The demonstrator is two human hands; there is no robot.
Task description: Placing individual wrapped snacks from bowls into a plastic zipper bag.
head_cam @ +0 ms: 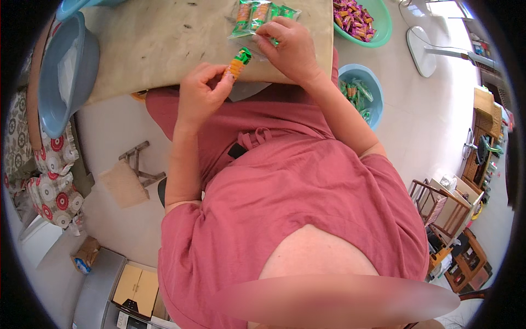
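Note:
Between the thumb and fingers of my left hand [205, 92] is an orange-and-green wrapped snack stick [237, 65], tilted over the table's near edge. My right hand [289, 49] pinches the near edge of a clear plastic bag [242, 32] on the worn wooden table [144, 45]. Several snack sticks in similar green and orange wrappers [259, 15] lie side by side inside the bag. The bag's far end is cut off by the picture's top edge, and my right fingers hide part of its near right corner.
A green basin [384, 24] of purple-wrapped sweets and a blue basin [380, 88] of bagged green packets stand right of the table. At the left is a blue-grey basin [88, 53] with white plastic in it. A small wooden stool [137, 162] stands on the floor behind, at left.

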